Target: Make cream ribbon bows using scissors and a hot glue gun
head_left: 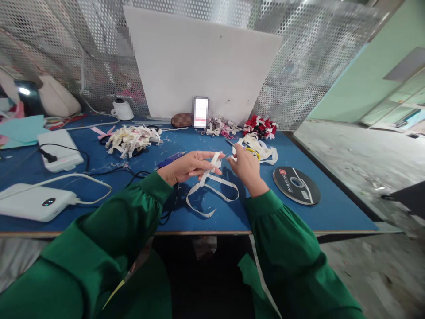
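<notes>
A white ribbon (229, 182) is looped around the fingers of my left hand (195, 165), and its loose tail curls on the blue table below. Close by on the right, my right hand (246, 168) has its fingers closed at the ribbon, pinching something too small to make out. Scissors with a yellow handle (254, 153) show just behind my right hand. More white ribbon (265, 153) lies in a loose heap beyond it.
A black disc (296, 185) lies at the right. Piles of white bows (133, 139) and red bows (260, 127) sit farther back, with a lit phone (200, 113) against a white board (206, 62). Cables and a power bank (36, 201) are on the left.
</notes>
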`<state>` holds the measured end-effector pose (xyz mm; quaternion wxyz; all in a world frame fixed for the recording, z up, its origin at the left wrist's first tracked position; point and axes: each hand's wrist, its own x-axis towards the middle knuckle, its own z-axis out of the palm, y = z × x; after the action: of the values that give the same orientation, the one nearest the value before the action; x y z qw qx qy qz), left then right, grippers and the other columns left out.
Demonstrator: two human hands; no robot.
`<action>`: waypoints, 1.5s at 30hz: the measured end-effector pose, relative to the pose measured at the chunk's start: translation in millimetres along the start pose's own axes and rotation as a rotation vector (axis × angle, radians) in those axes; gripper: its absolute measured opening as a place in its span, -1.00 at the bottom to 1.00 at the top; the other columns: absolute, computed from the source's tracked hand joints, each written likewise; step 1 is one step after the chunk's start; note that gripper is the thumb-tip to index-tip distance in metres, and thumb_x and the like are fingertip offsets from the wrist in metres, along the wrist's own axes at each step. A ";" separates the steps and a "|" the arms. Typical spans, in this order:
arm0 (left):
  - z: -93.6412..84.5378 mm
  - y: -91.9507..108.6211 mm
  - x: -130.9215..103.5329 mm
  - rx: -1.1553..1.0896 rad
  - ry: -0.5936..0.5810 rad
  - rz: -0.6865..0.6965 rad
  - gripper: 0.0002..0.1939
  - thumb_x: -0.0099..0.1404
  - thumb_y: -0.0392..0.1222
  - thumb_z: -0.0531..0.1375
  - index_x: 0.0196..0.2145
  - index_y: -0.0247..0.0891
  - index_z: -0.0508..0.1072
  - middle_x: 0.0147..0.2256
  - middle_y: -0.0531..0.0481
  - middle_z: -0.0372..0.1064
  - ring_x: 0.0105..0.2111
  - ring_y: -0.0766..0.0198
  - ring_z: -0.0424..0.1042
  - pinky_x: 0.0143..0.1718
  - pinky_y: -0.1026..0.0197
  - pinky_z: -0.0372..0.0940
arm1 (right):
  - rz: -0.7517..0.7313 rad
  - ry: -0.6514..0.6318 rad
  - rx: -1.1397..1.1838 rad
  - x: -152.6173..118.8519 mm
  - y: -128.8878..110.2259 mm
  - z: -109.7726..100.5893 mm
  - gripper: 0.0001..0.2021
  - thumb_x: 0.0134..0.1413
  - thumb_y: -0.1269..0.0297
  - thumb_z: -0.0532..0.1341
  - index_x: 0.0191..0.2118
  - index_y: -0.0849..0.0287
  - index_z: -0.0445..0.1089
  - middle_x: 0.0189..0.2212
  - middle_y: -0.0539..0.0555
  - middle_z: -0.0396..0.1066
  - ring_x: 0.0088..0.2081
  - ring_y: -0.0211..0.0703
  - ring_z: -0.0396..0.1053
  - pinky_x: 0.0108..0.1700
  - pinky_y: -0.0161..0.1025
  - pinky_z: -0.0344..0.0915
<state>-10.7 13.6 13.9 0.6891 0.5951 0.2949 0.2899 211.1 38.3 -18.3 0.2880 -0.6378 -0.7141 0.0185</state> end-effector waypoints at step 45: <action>-2.9 -7.1 11.1 0.238 0.477 0.326 -0.29 0.29 -0.20 0.22 0.36 -0.27 0.17 -0.32 -0.05 0.60 -0.80 0.56 0.06 -0.66 0.36 0.20 | -0.202 -0.202 0.980 -21.7 -39.8 11.3 -0.73 0.19 0.05 0.21 -0.23 0.14 0.54 -0.51 -0.02 0.45 -0.55 -0.28 0.31 -0.45 -0.29 0.26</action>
<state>-5.3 22.9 5.9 0.4705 0.6261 0.3808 0.4916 170.8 14.8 -20.5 0.4831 -0.3506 -0.7041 0.3847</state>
